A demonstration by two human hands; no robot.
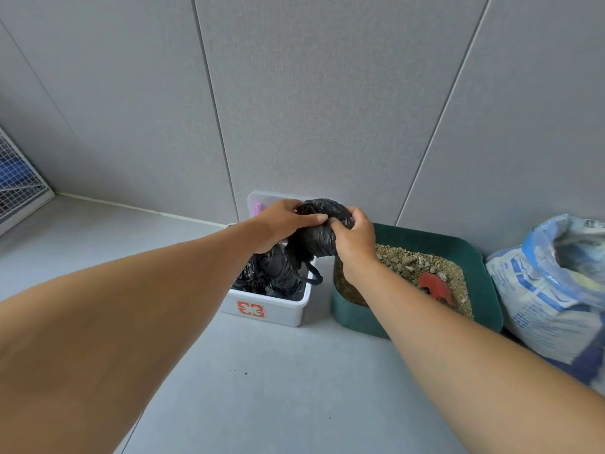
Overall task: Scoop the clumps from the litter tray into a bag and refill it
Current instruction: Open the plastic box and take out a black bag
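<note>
Both hands, left [284, 221] and right [354, 237], grip a crumpled black bag [319, 232] above white box [266, 308]. Green litter tray [484, 283] alongside, red scoop [435, 287] lying in litter. Litter sack [553, 290] right.

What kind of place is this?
Probably an indoor pet-care corner: a green plastic litter tray with a red scoop, a blue-and-white sack beside the tray, and a white wire-mesh cage at far left.

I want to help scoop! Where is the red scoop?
In the head view, the red scoop lies on the litter in the green litter tray, to the right of the white box and left of the blue sack.
</note>
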